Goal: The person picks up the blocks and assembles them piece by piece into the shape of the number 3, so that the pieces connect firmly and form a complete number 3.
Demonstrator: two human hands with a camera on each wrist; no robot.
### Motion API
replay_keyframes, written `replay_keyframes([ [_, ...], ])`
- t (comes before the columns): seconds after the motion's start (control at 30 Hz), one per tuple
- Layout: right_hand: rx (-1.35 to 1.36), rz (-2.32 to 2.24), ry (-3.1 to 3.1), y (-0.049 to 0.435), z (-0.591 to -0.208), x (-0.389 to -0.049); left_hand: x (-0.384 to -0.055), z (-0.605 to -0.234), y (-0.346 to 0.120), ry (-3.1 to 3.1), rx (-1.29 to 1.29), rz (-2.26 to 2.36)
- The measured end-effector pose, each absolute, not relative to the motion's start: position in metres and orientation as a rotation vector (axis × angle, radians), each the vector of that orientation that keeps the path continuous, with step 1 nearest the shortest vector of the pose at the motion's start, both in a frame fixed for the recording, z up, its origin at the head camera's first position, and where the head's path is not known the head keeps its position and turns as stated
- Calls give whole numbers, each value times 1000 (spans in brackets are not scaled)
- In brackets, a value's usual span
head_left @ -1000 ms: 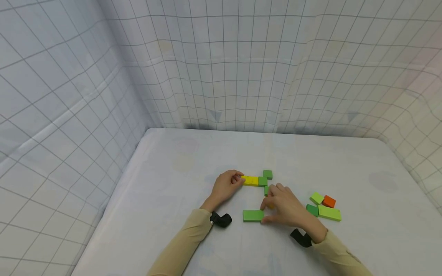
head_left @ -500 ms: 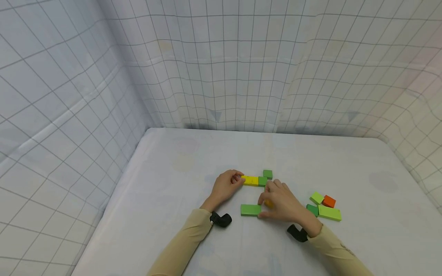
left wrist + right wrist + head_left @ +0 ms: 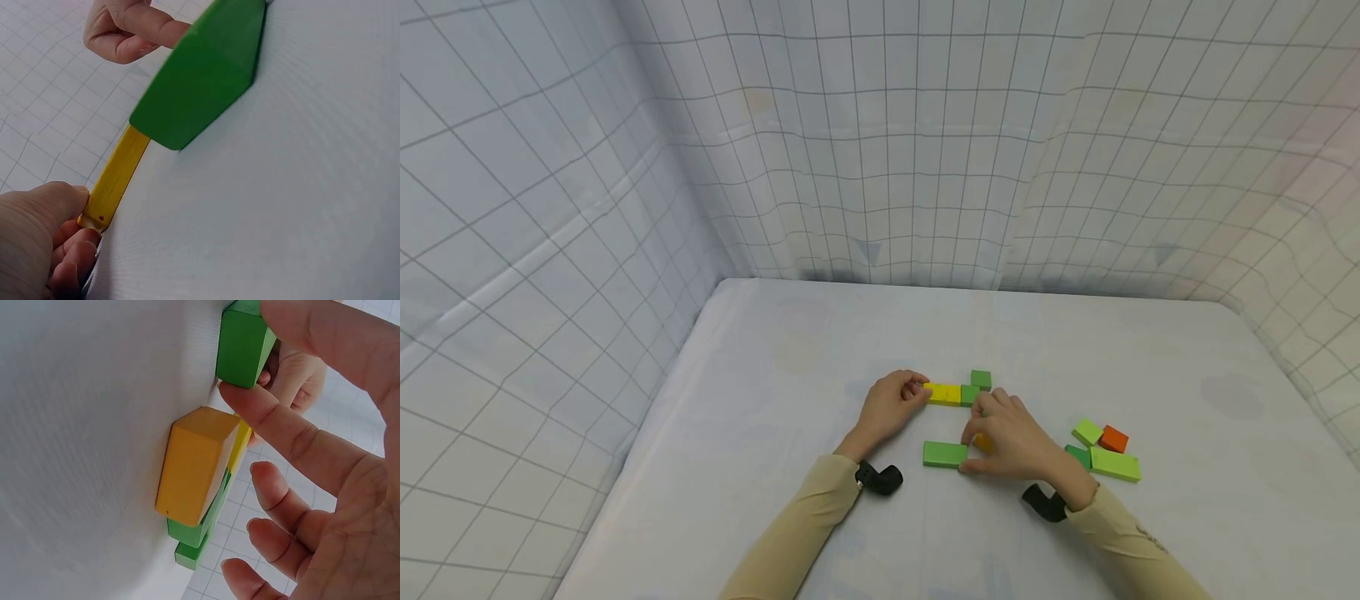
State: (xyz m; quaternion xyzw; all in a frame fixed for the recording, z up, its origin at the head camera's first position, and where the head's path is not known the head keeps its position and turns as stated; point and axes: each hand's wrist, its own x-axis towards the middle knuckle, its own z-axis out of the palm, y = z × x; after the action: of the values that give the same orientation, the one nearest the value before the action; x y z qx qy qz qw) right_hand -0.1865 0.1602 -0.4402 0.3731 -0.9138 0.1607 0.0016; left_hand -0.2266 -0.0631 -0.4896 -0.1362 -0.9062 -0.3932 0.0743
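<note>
My left hand pinches the left end of a yellow block, thumb on one side and fingers on the other in the left wrist view. A small green block adjoins its right end, and another small green block sits at that one's far corner. Nearer me, my right hand grips the right end of a long green block between thumb and index finger. Its other fingers are spread in the right wrist view. Below my right palm lies an orange-yellow block, mostly covered in the head view.
To the right lies a loose group: a lime square block, an orange-red block, a dark green block and a long lime block. White cloth covers the table; gridded curtains hang behind and at the sides.
My right hand has slid the long green block a little away from me and slightly left, closer to the yellow block. My left hand stays where it was.
</note>
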Motion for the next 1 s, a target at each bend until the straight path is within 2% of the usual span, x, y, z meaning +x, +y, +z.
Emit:
replay_keyframes([
  [1.0, 1162, 555, -2846, 166, -442, -188, -228, -490, -63, -2736, -399, -1179],
])
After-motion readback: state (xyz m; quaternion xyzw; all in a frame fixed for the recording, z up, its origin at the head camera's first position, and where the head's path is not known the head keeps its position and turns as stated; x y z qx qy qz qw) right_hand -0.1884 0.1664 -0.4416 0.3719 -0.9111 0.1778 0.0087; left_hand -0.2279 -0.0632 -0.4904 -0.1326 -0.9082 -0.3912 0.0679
